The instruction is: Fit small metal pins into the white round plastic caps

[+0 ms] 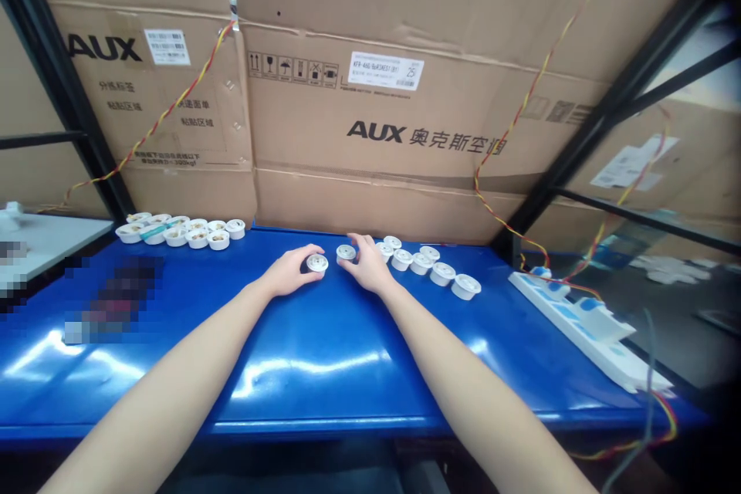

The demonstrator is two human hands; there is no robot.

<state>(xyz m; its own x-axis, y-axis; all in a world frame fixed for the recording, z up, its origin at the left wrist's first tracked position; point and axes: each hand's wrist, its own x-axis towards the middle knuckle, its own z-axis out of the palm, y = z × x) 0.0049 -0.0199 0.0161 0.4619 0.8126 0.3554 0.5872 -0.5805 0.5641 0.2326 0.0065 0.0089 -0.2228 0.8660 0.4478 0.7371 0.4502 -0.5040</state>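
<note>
- Head view: the left hand (289, 270) rests on the blue table (324, 355), its fingers curled round a small white round cap (316, 263), which it grips at the rim on the cap's left side.
- The right hand (367, 264) lies just beside it on the right, fingertips touching a second white cap (346, 252); whether it truly grips that cap or only touches it, I cannot tell.
- Both caps sit at the far middle of the table, close together but apart.
- These caps look like small, light, stiff plastic pieces; judging by their low round shape, a pinch across the rim would hold them best, and the glossy table may let them slide.
- A row of like caps (431, 264) runs to the right of the right hand, and another cluster of caps (182, 230) sits at the far left.
- A white power strip (584, 324) lies at the right edge, with a red and yellow twisted wire (515, 123) running up from it.
- Large cardboard boxes (405, 131) stand behind the table, between black frame bars (607, 116).
</note>
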